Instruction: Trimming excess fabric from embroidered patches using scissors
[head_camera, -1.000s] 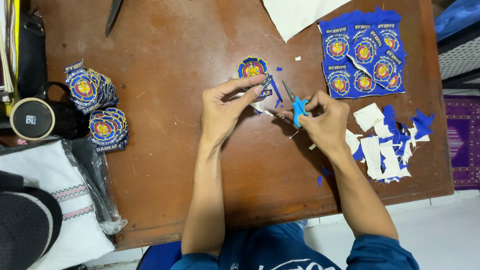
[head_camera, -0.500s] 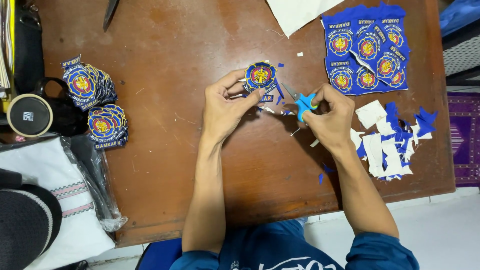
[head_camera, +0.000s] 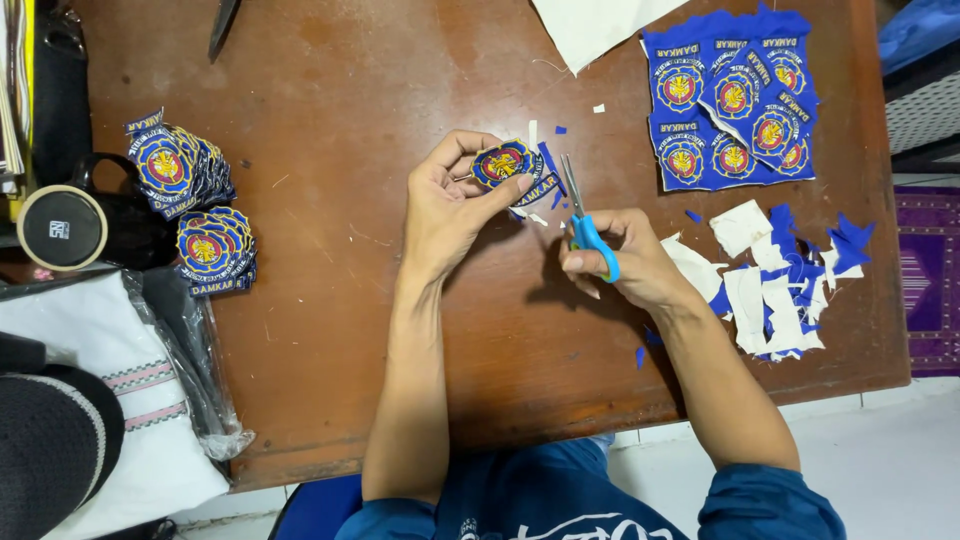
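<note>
Two hands busy — left (head_camera: 455, 205) pinching a patch (head_camera: 503, 163), right (head_camera: 625, 262) gripping scissors (head_camera: 580, 215) — handle loops mostly hidden.

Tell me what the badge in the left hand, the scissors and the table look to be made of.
Badge: looks like embroidered cloth, with raised stitching and a blue fabric edge. Scissors: shiny metal blades, probably steel, with smooth blue handles that look plastic. Table: seems to be wood with a worn reddish-brown finish, scuffed and scratched.
</note>
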